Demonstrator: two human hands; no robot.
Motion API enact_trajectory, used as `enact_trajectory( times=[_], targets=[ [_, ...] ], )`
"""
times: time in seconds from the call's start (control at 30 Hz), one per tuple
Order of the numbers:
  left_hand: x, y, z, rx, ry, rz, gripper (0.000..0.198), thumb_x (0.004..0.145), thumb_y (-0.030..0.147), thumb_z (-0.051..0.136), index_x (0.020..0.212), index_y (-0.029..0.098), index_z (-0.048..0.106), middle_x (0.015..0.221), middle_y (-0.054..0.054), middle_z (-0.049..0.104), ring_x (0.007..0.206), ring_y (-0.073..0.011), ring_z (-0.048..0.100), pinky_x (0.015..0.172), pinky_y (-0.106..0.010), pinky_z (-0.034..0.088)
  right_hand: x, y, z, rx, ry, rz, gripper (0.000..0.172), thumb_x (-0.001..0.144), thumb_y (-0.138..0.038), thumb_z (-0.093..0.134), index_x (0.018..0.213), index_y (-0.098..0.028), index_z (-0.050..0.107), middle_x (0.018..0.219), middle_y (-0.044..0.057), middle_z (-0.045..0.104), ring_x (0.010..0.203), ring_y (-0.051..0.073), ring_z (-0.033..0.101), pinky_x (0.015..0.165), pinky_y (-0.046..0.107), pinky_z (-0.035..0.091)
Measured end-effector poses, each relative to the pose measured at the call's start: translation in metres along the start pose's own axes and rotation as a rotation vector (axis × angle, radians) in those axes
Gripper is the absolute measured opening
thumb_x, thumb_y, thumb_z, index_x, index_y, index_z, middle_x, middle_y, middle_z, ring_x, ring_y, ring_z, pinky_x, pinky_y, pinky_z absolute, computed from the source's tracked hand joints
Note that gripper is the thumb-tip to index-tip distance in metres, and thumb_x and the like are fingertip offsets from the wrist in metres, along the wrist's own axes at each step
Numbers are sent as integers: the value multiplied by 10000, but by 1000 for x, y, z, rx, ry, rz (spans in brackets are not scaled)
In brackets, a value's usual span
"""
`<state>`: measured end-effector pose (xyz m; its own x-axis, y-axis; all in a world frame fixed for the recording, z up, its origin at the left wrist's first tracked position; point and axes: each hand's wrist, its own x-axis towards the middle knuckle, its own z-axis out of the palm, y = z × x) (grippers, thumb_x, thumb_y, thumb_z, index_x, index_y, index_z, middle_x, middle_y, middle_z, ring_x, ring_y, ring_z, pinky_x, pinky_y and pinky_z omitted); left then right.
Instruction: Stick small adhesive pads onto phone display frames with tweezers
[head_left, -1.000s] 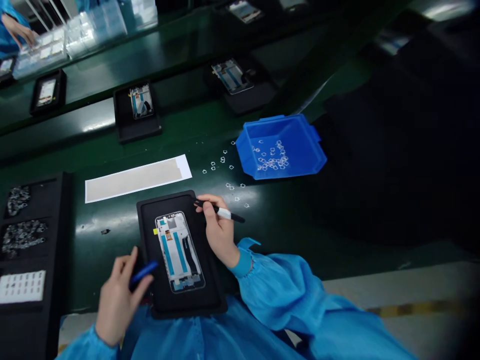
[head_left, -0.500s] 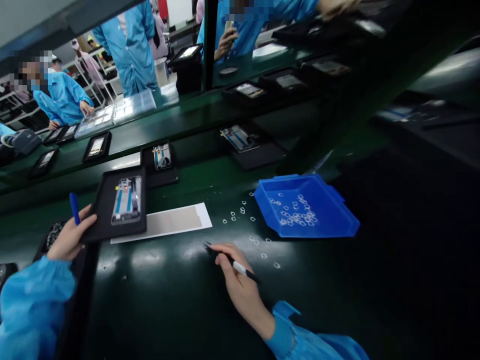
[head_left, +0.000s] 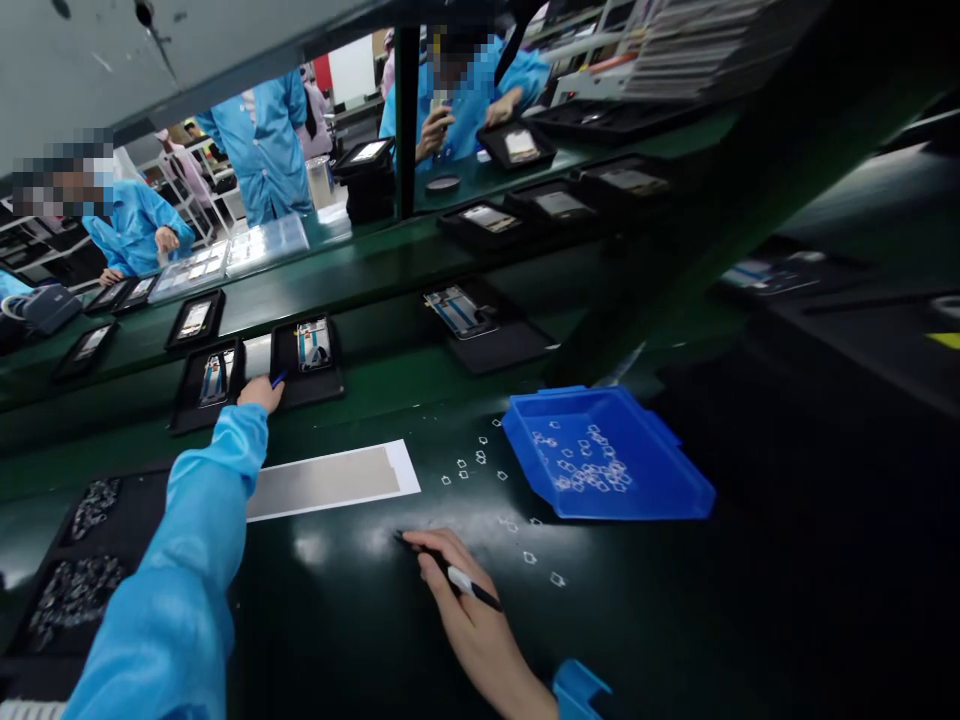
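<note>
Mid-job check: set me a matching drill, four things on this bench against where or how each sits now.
1 left hand
2 right hand
3 blue bin
4 paper strip

a holds small white parts
b far out by the black trays, with a blue pen
c grips a black pen on the table
d flat between both hands

Pairs: 1-b, 2-c, 3-a, 4-d

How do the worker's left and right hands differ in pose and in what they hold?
The left hand is stretched far out, beside a black tray; the right hand rests close by on the green bench. The left hand holds a blue tool; the right hand a black tool with a white band. Both grip slim, pen-like tools.
</note>
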<state>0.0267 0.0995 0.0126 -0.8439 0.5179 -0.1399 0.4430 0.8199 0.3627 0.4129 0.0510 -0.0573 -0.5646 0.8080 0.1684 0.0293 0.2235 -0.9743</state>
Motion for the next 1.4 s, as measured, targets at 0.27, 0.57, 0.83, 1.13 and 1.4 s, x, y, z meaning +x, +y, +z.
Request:
enact_trajectory(
  times=[0.27,0.57,0.83,1.13,1.4],
  targets=[
    [-87,10,-29,-215,-26,87,392,940,353,566,1270,141,554,1137,-95,654,990,-224,655,852,-412,558,7,0,-8,108,185,81,457,972,-541,424,1089,-198,702,703,31,639,605,163,604,613,296,539],
    [-344,-119,-2,-475,-158,161,558,841,485,596,1326,217,538,1251,-98,657,1181,-240,626,969,-301,518,9,-10,-28,278,365,125,459,989,-517,438,1322,-210,512,914,67,750,662,156,662,623,300,553],
    [-401,-153,42,-316,-111,146,455,826,464,622,1219,235,624,1079,-83,694,922,-215,709,731,-277,579,-5,-5,-15,-3,-79,44,330,1014,-335,426,1301,-211,532,1083,87,741,994,208,697,882,374,533],
    [-307,-170,11,-222,256,125,344,844,470,585,1034,208,701,973,-61,684,893,-221,668,879,-335,530,-16,-7,-8,-601,-194,-405,290,963,-204,513,1214,-216,658,943,97,732,1009,292,606,812,430,506],
    [-291,-186,24,-211,143,150,289,862,411,604,1039,212,714,985,-46,676,892,-200,668,858,-309,526,-53,-4,-12,-642,-453,-564,624,833,9,456,1387,-263,547,1084,66,740,1057,269,622,998,526,451]
  ],
)
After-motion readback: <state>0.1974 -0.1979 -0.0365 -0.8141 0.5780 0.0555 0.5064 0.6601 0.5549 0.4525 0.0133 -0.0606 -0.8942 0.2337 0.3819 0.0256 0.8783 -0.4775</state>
